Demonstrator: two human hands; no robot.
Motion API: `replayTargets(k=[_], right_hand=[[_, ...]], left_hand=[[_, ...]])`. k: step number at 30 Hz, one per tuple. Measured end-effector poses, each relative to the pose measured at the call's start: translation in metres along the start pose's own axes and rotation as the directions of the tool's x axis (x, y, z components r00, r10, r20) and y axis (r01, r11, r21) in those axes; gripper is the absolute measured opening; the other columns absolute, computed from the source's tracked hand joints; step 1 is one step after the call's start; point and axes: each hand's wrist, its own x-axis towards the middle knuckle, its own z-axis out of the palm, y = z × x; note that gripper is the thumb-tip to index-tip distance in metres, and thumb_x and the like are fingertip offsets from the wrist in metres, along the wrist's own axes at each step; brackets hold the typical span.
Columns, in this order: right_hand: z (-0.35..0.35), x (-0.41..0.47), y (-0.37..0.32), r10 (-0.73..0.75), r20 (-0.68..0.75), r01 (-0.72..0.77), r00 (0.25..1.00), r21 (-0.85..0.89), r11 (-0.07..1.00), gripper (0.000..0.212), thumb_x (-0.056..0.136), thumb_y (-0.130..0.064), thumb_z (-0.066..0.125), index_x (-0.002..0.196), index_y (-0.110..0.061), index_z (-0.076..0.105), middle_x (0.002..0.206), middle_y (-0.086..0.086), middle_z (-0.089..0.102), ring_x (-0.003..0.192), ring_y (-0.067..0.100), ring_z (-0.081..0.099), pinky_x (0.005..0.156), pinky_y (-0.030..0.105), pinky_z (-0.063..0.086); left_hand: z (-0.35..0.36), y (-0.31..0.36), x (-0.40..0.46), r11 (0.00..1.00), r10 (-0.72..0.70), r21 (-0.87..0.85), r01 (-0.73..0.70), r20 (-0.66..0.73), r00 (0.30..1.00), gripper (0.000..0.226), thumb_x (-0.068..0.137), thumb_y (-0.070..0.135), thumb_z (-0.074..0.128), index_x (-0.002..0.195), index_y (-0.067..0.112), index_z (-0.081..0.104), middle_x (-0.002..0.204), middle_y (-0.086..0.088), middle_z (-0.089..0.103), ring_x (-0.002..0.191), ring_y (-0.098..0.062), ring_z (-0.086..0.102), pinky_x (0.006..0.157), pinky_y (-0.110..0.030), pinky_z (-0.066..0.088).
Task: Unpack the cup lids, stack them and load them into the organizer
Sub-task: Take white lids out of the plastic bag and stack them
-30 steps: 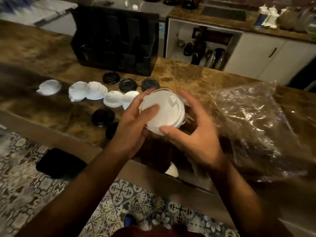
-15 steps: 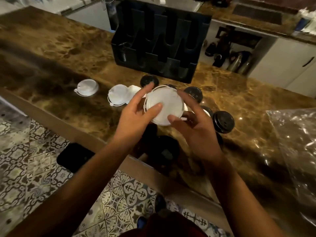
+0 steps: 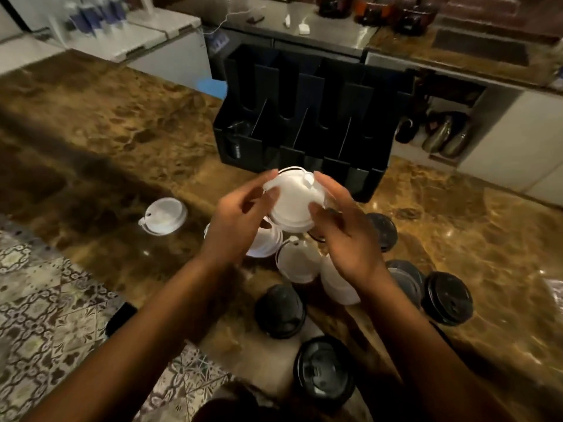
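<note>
Holding a short stack of white lids between them, both hands sit just in front of the black organizer, which lies straight ahead and slightly beyond the fingertips. The left hand curls its fingers and thumb round the stack's left edge; the right hand does the same on the right edge, so the stack is pinched from both sides with its flat top facing the camera and tilted a little toward the person. The stack's axis (the line through the lids' centres) points up and back, roughly at the head, not yet along the organizer's upright slots.

That is the relation the next move likely turns on: the slots open upward and toward the person, so the stack probably needs tipping to match a compartment before it goes in. Neither hand is clearly nearer; the organizer's front wall is just beyond both, with its right front corner close to the right hand.

More loose white lids lie on the brown marble counter under the wrists, one white lid sits apart to the left, and black lids are scattered to the right and near the counter edge.
</note>
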Motion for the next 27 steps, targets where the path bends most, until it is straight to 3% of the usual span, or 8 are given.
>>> replayTargets(k=[3, 5, 9, 14, 19, 21, 24, 27], right_hand=[[0.010, 0.032, 0.007, -0.030, -0.070, 0.029, 0.997, -0.024, 0.999, 0.044, 0.107, -0.026, 0.060, 0.149, -0.031, 0.051, 0.134, -0.035, 0.055, 0.118, -0.014, 0.059, 0.087, 0.015, 0.057], [0.019, 0.060, 0.009, 0.055, -0.095, -0.057, 0.994, -0.017, 0.998, 0.045, 0.104, -0.028, 0.061, 0.148, -0.036, 0.053, 0.128, -0.031, 0.061, 0.116, -0.016, 0.060, 0.086, 0.009, 0.053], [0.041, 0.114, 0.008, 0.073, -0.146, -0.087, 0.987, -0.096, 0.992, 0.044, 0.104, -0.035, 0.060, 0.146, -0.042, 0.052, 0.138, -0.015, 0.064, 0.125, 0.001, 0.061, 0.103, 0.029, 0.055], [0.070, 0.179, 0.003, 0.008, -0.254, -0.078, 0.967, -0.266, 0.961, 0.044, 0.102, -0.032, 0.063, 0.145, -0.031, 0.057, 0.134, -0.009, 0.068, 0.121, 0.009, 0.063, 0.106, 0.037, 0.052], [0.075, 0.217, 0.013, 0.078, -0.314, -0.178, 0.946, -0.304, 0.936, 0.042, 0.098, -0.031, 0.069, 0.139, -0.027, 0.062, 0.120, -0.006, 0.071, 0.109, 0.010, 0.067, 0.090, 0.022, 0.053], [0.075, 0.222, 0.019, 0.095, -0.321, -0.199, 0.942, -0.309, 0.930, 0.039, 0.099, -0.030, 0.070, 0.137, -0.024, 0.064, 0.116, -0.005, 0.073, 0.106, 0.008, 0.068, 0.084, 0.017, 0.052], [0.080, 0.226, 0.024, 0.062, -0.355, -0.185, 0.933, -0.325, 0.928, 0.035, 0.099, -0.028, 0.069, 0.134, -0.022, 0.067, 0.115, -0.006, 0.074, 0.104, 0.005, 0.068, 0.085, 0.019, 0.055], [0.083, 0.228, 0.026, 0.037, -0.378, -0.180, 0.925, -0.350, 0.919, 0.034, 0.100, -0.031, 0.067, 0.133, -0.022, 0.067, 0.115, -0.007, 0.073, 0.103, 0.002, 0.068, 0.084, 0.017, 0.055]], left_hand=[[-0.005, -0.011, 0.039, 0.999, -0.008, -0.043, 0.010, 0.046, 0.999, 0.033, 0.103, 0.020, 0.062, 0.136, 0.021, 0.064, 0.119, 0.008, 0.075, 0.110, -0.009, 0.071, 0.084, -0.026, 0.060], [-0.012, -0.018, 0.070, 1.000, -0.007, -0.012, 0.008, 0.059, 0.998, 0.035, 0.103, 0.019, 0.062, 0.137, 0.021, 0.063, 0.118, 0.004, 0.074, 0.104, -0.012, 0.074, 0.078, -0.028, 0.062], [-0.032, -0.029, 0.130, 0.998, 0.050, -0.041, -0.046, 0.104, 0.993, 0.032, 0.102, 0.015, 0.062, 0.135, 0.019, 0.063, 0.115, 0.002, 0.074, 0.094, -0.010, 0.075, 0.064, -0.023, 0.059], [-0.054, -0.039, 0.214, 0.999, 0.029, -0.036, -0.023, 0.178, 0.984, 0.030, 0.103, 0.014, 0.060, 0.132, 0.022, 0.063, 0.124, -0.010, 0.068, 0.110, -0.021, 0.070, 0.079, -0.050, 0.065], [-0.061, -0.050, 0.255, 0.988, 0.118, 0.069, -0.141, 0.266, 0.957, 0.031, 0.102, 0.020, 0.063, 0.132, 0.023, 0.064, 0.121, -0.001, 0.070, 0.104, -0.010, 0.070, 0.079, -0.039, 0.065], [-0.061, -0.058, 0.261, 0.963, 0.197, 0.124, -0.241, 0.286, 0.938, 0.032, 0.101, 0.020, 0.064, 0.134, 0.019, 0.064, 0.122, 0.003, 0.070, 0.105, -0.001, 0.067, 0.087, -0.026, 0.060], [-0.059, -0.069, 0.267, 0.943, 0.275, 0.119, -0.312, 0.251, 0.928, 0.029, 0.101, 0.022, 0.065, 0.130, 0.018, 0.065, 0.114, 0.012, 0.068, 0.099, 0.013, 0.064, 0.081, -0.007, 0.049], [-0.053, -0.076, 0.272, 0.953, 0.267, 0.086, -0.289, 0.202, 0.942, 0.029, 0.100, 0.027, 0.065, 0.128, 0.021, 0.064, 0.111, 0.010, 0.070, 0.101, 0.005, 0.066, 0.081, -0.012, 0.052]])
